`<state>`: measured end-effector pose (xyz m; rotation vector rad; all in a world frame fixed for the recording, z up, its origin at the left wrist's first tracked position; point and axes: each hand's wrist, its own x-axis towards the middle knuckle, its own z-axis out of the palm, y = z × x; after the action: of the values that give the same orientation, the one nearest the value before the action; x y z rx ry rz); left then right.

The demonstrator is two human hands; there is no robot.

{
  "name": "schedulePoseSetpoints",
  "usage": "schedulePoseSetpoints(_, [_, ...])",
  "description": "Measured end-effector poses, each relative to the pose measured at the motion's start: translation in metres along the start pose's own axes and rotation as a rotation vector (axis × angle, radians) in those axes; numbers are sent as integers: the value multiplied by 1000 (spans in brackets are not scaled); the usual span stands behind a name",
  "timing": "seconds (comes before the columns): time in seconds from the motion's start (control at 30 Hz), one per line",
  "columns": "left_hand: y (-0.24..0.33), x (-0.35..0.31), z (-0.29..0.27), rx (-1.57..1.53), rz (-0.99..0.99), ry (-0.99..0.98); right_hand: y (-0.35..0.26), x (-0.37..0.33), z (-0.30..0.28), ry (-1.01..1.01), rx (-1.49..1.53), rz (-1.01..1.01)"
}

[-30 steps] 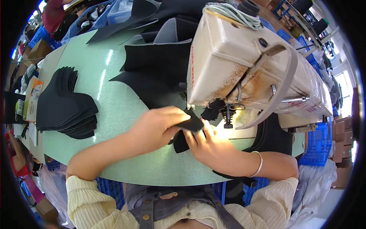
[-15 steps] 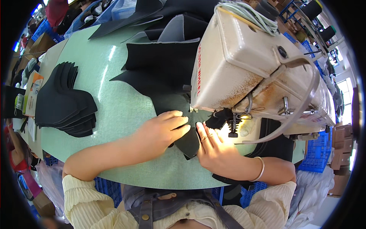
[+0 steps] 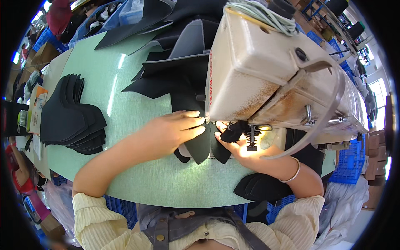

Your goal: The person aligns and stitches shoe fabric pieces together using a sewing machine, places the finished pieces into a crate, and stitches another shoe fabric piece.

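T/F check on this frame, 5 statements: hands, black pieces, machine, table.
1. Both hands rest on the black fabric piece by the needle. True: the left hand lies flat on it and the right hand presses it under the presser foot.
2. The sewing machine is bright blue. False: it is cream, with rusty brown wear on its underside.
3. A stack of black cut pieces lies on the table's left side. True.
4. The table top is red. False: it is pale green.
5. The right wrist is bare. False: a thin bracelet circles it.
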<state>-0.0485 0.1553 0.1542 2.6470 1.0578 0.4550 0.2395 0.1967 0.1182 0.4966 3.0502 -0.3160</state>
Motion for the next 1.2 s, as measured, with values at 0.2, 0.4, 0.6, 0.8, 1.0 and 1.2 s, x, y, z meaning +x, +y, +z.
schedulePoseSetpoints(0.2, [23,-4,16,64,90,83,-43,18,-14,299,-482,-126])
schedulePoseSetpoints(0.4, [14,-2,10,-87,62,36,-38,13,-35,21,-588,-152])
schedulePoseSetpoints(0.6, [10,2,13,76,137,148,-4,9,17,234,-746,-183])
schedulePoseSetpoints(0.8, [3,2,15,113,125,148,-5,17,-24,36,43,25])
schedulePoseSetpoints(1.0, [-7,5,14,127,113,200,3,4,-7,10,728,352])
schedulePoseSetpoints(1.2, [-9,8,10,47,81,198,1,8,-45,-154,568,394])
